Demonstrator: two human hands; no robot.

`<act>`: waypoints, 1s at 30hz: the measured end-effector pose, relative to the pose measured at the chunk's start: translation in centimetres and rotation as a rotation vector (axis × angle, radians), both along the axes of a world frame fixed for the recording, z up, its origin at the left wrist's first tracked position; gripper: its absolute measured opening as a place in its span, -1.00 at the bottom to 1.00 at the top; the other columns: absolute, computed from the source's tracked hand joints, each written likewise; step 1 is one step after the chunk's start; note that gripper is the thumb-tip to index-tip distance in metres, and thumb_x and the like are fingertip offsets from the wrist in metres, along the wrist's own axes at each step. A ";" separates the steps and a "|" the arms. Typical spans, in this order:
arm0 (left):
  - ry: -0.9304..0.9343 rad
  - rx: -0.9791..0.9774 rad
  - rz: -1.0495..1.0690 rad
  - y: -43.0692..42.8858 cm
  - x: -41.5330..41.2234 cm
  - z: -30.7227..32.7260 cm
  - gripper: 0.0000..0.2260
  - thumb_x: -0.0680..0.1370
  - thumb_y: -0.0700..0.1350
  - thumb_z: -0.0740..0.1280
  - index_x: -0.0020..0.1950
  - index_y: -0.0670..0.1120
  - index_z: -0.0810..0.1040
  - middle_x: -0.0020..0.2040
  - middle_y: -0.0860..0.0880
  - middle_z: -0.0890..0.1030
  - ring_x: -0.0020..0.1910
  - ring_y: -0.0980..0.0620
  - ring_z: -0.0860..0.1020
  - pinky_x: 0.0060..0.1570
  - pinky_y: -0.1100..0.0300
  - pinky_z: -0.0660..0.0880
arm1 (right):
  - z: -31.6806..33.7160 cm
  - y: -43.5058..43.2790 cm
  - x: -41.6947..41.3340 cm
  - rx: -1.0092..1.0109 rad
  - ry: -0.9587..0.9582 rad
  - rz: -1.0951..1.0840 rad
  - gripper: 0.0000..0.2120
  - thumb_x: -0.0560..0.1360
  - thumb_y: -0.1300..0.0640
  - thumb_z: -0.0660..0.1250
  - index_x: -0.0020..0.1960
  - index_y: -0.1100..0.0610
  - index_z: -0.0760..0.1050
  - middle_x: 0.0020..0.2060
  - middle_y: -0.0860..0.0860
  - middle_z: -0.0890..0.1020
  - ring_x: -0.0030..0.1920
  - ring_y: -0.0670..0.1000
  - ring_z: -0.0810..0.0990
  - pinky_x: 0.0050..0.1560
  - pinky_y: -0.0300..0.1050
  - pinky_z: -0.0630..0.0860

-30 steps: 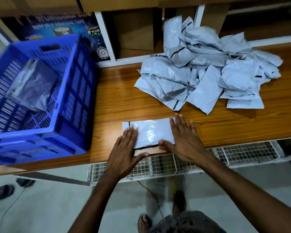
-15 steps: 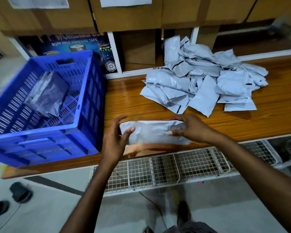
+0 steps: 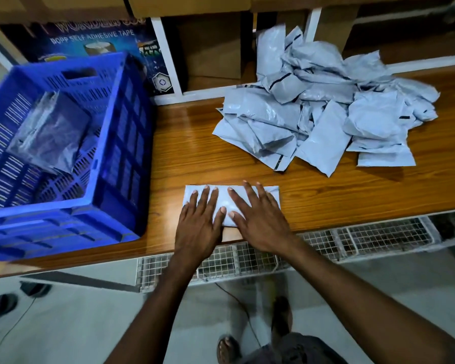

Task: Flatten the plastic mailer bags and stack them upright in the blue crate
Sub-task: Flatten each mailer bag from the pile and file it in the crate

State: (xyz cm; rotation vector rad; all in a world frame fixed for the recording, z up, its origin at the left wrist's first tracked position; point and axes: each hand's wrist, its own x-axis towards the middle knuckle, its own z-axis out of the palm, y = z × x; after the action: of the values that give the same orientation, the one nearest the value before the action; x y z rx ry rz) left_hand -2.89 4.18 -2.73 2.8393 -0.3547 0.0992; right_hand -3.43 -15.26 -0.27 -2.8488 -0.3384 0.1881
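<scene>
Pressing one glossy grey mailer (image 3: 222,203) flat on the woodgrain table (image 3: 326,198), left hand (image 3: 199,222) and right hand (image 3: 260,219) lie spread-fingered.

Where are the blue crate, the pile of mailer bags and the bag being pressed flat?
blue crate (image 3: 132,153), head view, its right outer wall.
pile of mailer bags (image 3: 326,114), head view, middle of the heap.
pressed bag (image 3: 223,197), head view, its bare middle strip.

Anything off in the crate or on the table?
The bags in the blue crate lie slanted, sagging toward its left side, not upright. The heap on the table is crumpled, but that looks like unprocessed stock. Nothing spilled.
</scene>
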 end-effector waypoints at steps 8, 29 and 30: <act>0.027 -0.009 0.057 0.2 -0.7 0.7 -0.37 0.65 0.34 -0.09 0.68 0.12 0.08 0.68 0.05 0.07 0.67 -0.01 0.01 0.57 -0.01 0.08 | -0.4 -2.4 0.9 -0.059 0.004 0.011 -0.30 0.62 -0.42 -0.20 0.63 -0.14 -0.33 0.63 0.12 -0.26 0.61 0.07 -0.32 0.60 0.10 -0.25; -0.406 -0.346 0.177 4.1 -5.1 8.9 -0.73 0.67 -0.11 0.26 0.35 -0.10 0.57 0.20 -0.08 0.63 0.13 -0.12 0.61 0.07 0.00 0.54 | 3.1 -2.0 -2.6 -0.196 -0.118 0.260 -0.36 0.61 -0.35 0.04 0.62 -0.18 0.00 0.53 0.10 0.25 0.45 0.15 0.27 0.31 0.17 0.28; -0.517 -0.325 0.186 4.0 -5.1 10.0 -0.76 0.66 -0.17 0.29 0.32 -0.12 0.59 0.15 -0.09 0.64 0.08 -0.12 0.62 0.04 -0.02 0.55 | 3.3 -2.1 -2.6 -0.163 -0.117 0.257 -0.38 0.62 -0.33 0.05 0.62 -0.17 0.04 0.51 0.08 0.29 0.43 0.13 0.30 0.30 0.16 0.30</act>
State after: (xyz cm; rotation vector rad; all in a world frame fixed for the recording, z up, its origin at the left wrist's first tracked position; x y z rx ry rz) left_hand -7.97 8.18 7.31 2.4794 -0.1531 0.8537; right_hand -6.04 -17.41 3.03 -2.9747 -0.7469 0.1014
